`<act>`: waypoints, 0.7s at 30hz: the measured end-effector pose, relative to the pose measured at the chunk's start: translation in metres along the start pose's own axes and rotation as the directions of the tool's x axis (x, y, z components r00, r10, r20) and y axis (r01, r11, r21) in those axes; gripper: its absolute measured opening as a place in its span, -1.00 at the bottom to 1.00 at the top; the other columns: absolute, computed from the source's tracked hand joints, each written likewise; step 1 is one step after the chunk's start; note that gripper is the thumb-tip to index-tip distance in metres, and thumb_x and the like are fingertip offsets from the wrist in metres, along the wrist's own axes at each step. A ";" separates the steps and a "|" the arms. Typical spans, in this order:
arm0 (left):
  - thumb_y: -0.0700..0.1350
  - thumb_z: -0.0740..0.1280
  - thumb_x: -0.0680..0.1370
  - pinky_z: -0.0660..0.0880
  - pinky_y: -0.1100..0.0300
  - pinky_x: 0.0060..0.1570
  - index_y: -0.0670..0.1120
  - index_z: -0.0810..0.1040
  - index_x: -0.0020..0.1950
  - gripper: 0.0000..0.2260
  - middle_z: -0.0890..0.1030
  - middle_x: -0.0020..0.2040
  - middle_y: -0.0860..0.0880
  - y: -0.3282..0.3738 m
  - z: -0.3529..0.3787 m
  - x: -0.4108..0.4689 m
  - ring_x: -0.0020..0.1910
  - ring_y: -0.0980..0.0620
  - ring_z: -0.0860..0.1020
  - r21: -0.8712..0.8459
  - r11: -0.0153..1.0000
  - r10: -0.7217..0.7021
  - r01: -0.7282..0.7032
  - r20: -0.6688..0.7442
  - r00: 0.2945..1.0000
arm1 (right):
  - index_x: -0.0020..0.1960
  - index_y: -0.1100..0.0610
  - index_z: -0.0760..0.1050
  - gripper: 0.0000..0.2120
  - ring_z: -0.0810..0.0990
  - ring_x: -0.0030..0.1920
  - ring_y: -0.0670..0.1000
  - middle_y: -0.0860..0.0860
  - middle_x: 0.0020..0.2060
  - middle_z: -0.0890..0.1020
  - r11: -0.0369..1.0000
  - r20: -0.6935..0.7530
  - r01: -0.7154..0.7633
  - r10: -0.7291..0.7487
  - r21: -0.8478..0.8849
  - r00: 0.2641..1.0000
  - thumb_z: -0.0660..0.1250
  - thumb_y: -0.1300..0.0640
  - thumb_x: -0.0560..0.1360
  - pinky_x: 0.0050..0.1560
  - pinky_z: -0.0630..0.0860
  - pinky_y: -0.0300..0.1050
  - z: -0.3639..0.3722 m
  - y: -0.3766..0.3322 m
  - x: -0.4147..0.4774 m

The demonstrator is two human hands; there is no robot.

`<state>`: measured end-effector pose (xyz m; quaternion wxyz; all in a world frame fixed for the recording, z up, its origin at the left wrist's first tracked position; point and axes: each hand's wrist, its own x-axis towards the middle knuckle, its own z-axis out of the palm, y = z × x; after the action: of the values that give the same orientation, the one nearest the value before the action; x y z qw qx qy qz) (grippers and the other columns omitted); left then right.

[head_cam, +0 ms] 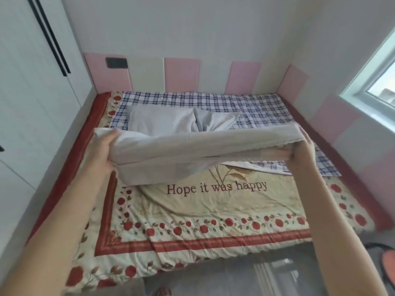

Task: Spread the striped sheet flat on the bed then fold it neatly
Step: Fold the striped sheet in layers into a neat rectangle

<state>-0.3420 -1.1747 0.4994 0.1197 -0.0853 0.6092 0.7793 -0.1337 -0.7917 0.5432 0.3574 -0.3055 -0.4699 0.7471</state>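
A pale, finely striped sheet (192, 150) is folded into a long band and held up over the middle of the bed (213, 210). My left hand (104, 150) grips its left end, thumb on top. Gripping the right end is my right hand (303, 146), its fingers wrapped over the edge. The lower layers of the sheet hang down and touch the bedspread near the words "Hope it was happy". More pale cloth (183, 120) lies bunched behind the band toward the head of the bed.
A plaid blue-and-white sheet (213, 101) covers the far part of the bed. Pink and cream wall panels (181, 75) border the bed at the back and right. A white wardrobe (32, 103) stands left, a window (380, 82) right. An orange stool (386, 263) sits on the floor.
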 end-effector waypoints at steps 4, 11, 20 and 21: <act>0.14 0.45 0.23 0.56 0.05 0.01 -0.09 0.50 0.22 -0.38 0.59 0.14 -0.04 -0.065 -0.013 -0.029 0.02 -0.01 0.59 -0.004 0.998 -0.068 0.069 -0.221 0.973 | -0.08 0.10 0.56 -0.80 0.62 -0.43 -0.14 -0.03 -0.36 0.66 0.928 0.009 -0.063 0.072 -0.368 0.997 0.20 0.30 0.58 -0.45 0.55 -0.25 -0.043 0.012 -0.022; -0.14 0.34 0.32 0.43 0.18 -0.22 -0.24 0.54 0.15 -0.58 0.57 0.06 -0.11 -0.182 -0.059 -0.117 0.00 -0.14 0.56 0.101 0.963 -0.184 0.250 -0.433 0.883 | 0.17 0.14 0.47 -0.80 0.60 -0.27 -0.12 0.09 -0.01 0.59 -0.147 -0.204 -0.142 0.669 -0.979 0.715 0.12 0.19 0.62 -0.30 0.55 -0.29 -0.186 0.136 -0.077; 0.23 0.25 0.53 0.07 0.04 0.44 -0.13 0.08 0.55 -0.26 0.07 0.55 -0.07 -0.256 -0.083 -0.135 0.52 -0.07 0.08 0.945 0.010 -0.817 0.328 -0.181 0.548 | -0.20 0.22 0.42 -0.81 0.33 -0.50 -0.04 0.05 -0.42 0.44 -0.599 -0.590 0.037 0.796 -0.800 0.136 0.09 0.26 0.52 -0.59 0.26 -0.28 -0.217 0.184 -0.104; 0.18 0.27 0.54 0.14 0.06 0.43 -0.17 0.08 0.55 -0.26 0.11 0.55 -0.09 -0.267 -0.085 -0.124 0.50 -0.09 0.15 0.957 -0.093 -0.810 0.275 -0.233 0.538 | -0.13 0.26 0.44 -0.83 0.43 -0.47 -0.02 0.08 -0.38 0.54 -0.622 -0.621 -0.021 0.778 -0.782 0.089 0.12 0.24 0.55 -0.56 0.38 -0.27 -0.223 0.194 -0.098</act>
<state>-0.1467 -1.2065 0.2650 0.5950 -0.0689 0.7950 0.0957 0.0491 -0.8230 0.2936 -0.6764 -0.4096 -0.5634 0.2393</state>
